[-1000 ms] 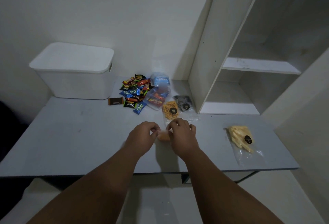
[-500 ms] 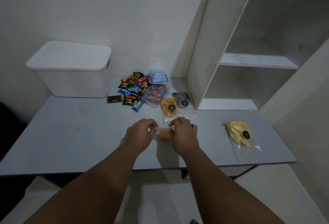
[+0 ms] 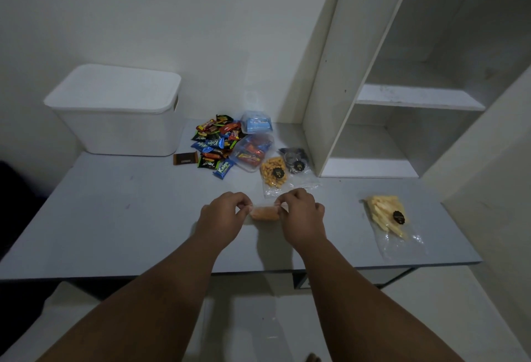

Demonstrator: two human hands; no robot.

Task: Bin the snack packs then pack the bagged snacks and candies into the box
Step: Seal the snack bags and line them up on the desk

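Observation:
At the table's middle my left hand (image 3: 222,213) and my right hand (image 3: 300,215) each pinch one end of a small clear bag of orange snacks (image 3: 265,213). Behind them lie a bag of yellow-orange puffs (image 3: 273,174) and a bag of dark round pieces (image 3: 295,159). A bag of pale yellow sticks (image 3: 388,218) lies at the right. A heap of colourful candy packs (image 3: 216,146) sits by two clear bags of candies (image 3: 253,153) and a blue pack (image 3: 256,123). The white lidded box (image 3: 117,111) stands closed at the back left.
A brown wrapped bar (image 3: 185,159) lies just left of the candy heap. A white shelf unit (image 3: 402,97) rises at the right, its side panel ending at the table. The grey table (image 3: 115,218) has its front edge near my forearms.
Both hands stay on the small orange bag; their pinching fingers have shifted slightly along its top. The view has tilted a little, nothing else has moved.

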